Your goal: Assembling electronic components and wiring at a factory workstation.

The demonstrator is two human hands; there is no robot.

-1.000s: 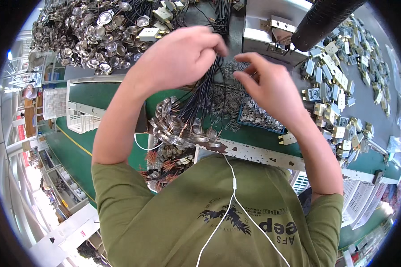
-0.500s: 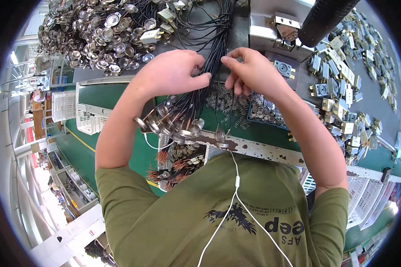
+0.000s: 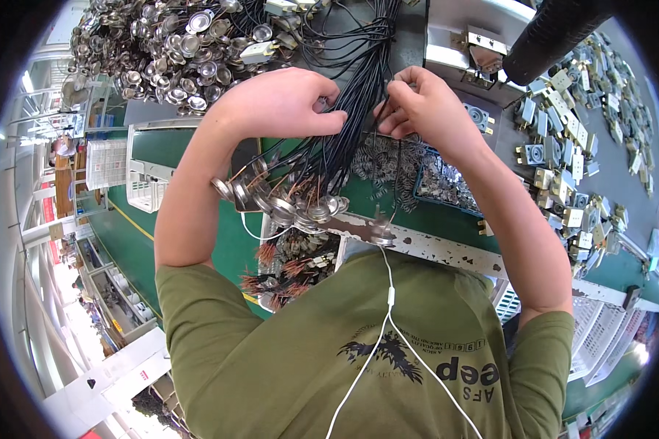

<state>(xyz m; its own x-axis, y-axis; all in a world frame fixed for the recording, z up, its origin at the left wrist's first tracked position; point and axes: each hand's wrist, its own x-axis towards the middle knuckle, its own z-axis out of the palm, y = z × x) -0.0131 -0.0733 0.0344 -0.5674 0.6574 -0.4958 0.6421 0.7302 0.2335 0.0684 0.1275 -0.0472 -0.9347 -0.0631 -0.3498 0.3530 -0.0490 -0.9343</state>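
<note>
A thick bundle of thin black wires (image 3: 359, 95) runs from the bench toward me. Round metal discs (image 3: 285, 205) on its near ends hang over the bench edge. My left hand (image 3: 278, 106) is curled loosely about the bundle's left side, its thumb across the wires and some fingertips hidden. Right of the bundle, my right hand (image 3: 425, 110) has its fingers curled together, pinching a black wire. That wire hangs down apart from the bundle, and a metal disc (image 3: 381, 234) at its lower end is slightly blurred.
Many wired metal discs (image 3: 190, 44) are heaped at the far left. Loose springs (image 3: 388, 164) and a blue tray (image 3: 419, 179) of small metal parts lie past the white bench rail (image 3: 447, 249). Grey-and-white switch-like parts (image 3: 556, 139) cover the right side, near a black hose (image 3: 549, 44).
My right hand has shifted slightly right, with its wire and disc now farther from the bundle. My left hand stays at the bundle. The whole view has shifted a little.
</note>
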